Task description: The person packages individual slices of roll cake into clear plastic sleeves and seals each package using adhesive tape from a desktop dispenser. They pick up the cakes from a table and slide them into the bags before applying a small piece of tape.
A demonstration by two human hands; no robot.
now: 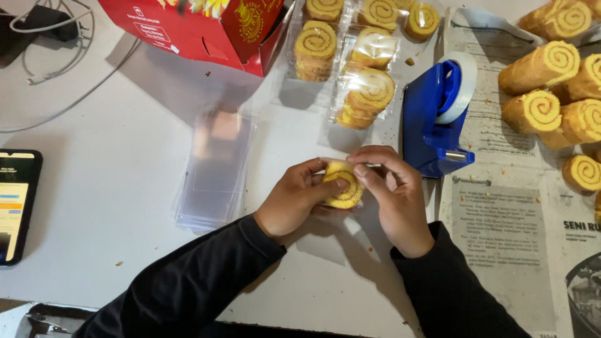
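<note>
— Hands first: what are they doing?

— Both hands hold a stack of cake slices in the middle of the white table. The left hand wraps around its left side, thumb pressed on the top swirl. The right hand grips the right side, fingers pinching over the top.

— Is the cake bare?

— I cannot tell for sure; something shiny and clear seems to lie around it.

— What is close by?

— A blue tape holder stands just beside the right hand. Bagged slices lie behind the hands. A pile of clear bags lies to the left, and a phone sits far left. Whole cake rolls rest on newspaper at the right. A red box is at the top.
</note>
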